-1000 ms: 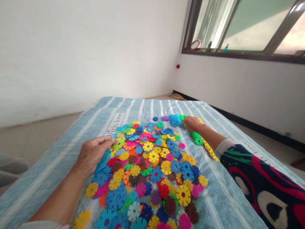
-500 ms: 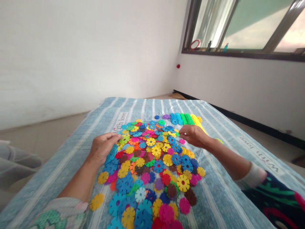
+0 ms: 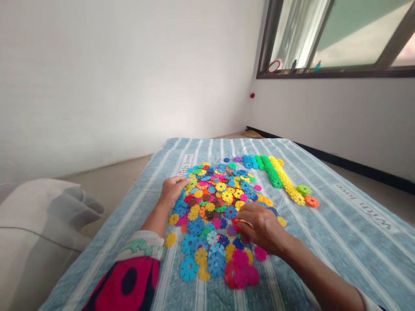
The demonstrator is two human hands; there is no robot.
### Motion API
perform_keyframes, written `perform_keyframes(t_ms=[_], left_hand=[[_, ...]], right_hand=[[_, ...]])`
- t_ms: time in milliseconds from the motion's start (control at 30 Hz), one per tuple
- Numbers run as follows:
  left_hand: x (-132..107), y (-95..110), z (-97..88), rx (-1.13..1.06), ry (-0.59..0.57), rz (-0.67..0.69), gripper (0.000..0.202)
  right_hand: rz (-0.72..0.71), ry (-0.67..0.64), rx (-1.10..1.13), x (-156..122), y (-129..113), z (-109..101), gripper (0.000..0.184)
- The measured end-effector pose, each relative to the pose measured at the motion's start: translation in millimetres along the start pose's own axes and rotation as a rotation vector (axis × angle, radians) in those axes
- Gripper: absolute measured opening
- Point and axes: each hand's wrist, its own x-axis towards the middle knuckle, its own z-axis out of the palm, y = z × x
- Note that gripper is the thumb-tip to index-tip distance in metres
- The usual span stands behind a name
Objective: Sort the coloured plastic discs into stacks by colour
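Observation:
Notched, flower-shaped plastic discs in many colours lie in a loose pile [image 3: 212,237] on the striped bed cover. At the pile's far left edge, my left hand [image 3: 172,191] has thumb and fingers pinched on the rim of a lime-green disc [image 3: 192,183]. My right hand [image 3: 263,225] is low over the pile's right side, its fingers curled down. A sliver of a yellow disc [image 3: 244,222] shows between its thumb and fingers; the rest is hidden beneath the hand.
Rows of interlocked discs lie at the far right: a blue row [image 3: 248,162], a green row [image 3: 272,172] and a yellow row [image 3: 287,181]. Loose lime [image 3: 304,190] and orange [image 3: 312,201] discs sit by the yellow row's near end. Pale fabric [image 3: 42,233] stands left of the bed.
My right hand has come nearer from the pile's far right edge to its right middle, uncovering the green and yellow rows. My left hand stays at the lime-green disc. The view has shifted left.

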Motion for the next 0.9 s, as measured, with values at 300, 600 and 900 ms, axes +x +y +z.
perform_keyframes(t_ms=[300, 600, 900], left_hand=[[0.0, -7.0, 2.7, -0.037, 0.003, 0.035, 0.029], [1.0, -13.1, 5.5, -0.097, -0.012, 0.021, 0.027], [0.6, -12.9, 6.4, -0.098, -0.004, 0.038, 0.028]], right_hand=[[-0.144, -0.121, -0.023, 57.8, -51.9, 32.1, 0.030], [-0.144, -0.175, -0.112, 17.9, -52.3, 31.3, 0.029], [-0.129, -0.208, -0.159, 15.2, -70.8, 26.6, 0.024]])
